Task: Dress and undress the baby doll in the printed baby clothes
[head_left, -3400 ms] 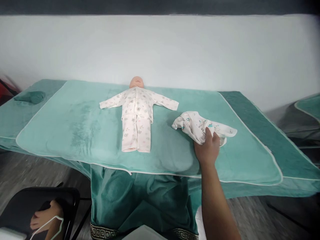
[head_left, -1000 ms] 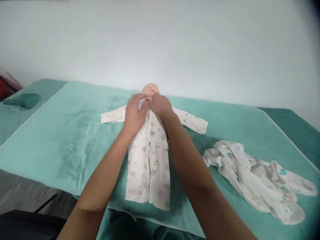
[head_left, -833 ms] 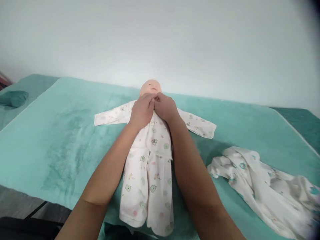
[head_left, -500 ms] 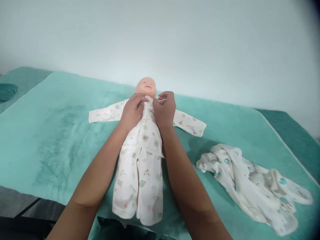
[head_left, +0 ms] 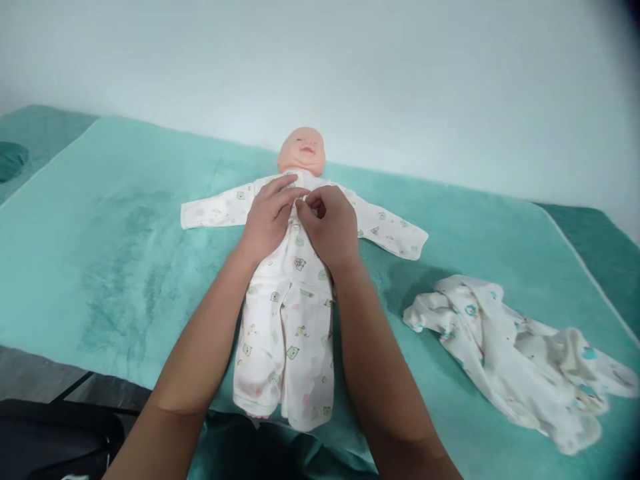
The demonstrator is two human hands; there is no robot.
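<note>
A baby doll [head_left: 301, 152] lies on its back with its head toward the wall. It wears a white long-sleeved baby top [head_left: 299, 250] and matching baby trousers [head_left: 307, 353], both printed with small green and pink animals. On the upper chest, my left hand [head_left: 273, 217] lies along the front opening, its thumb and forefinger closed on the top's edge. Opposite it, my right hand [head_left: 333, 223] pinches the same front edge, the fingertips of both hands nearly meeting. The bit of cloth between the fingertips is mostly hidden. Both sleeves stretch out sideways.
Rumpled white baby clothing [head_left: 505, 360] with teal prints lies to the right of the doll. A teal plush cover [head_left: 135, 267] spreads over the table, which meets a pale wall [head_left: 320, 67]. A black object [head_left: 55, 433] stands below the front left edge.
Both hands have moved from the neckline down to the upper chest, and their fingertips have come together. The camera view has shifted, so the doll's head shows more fully.
</note>
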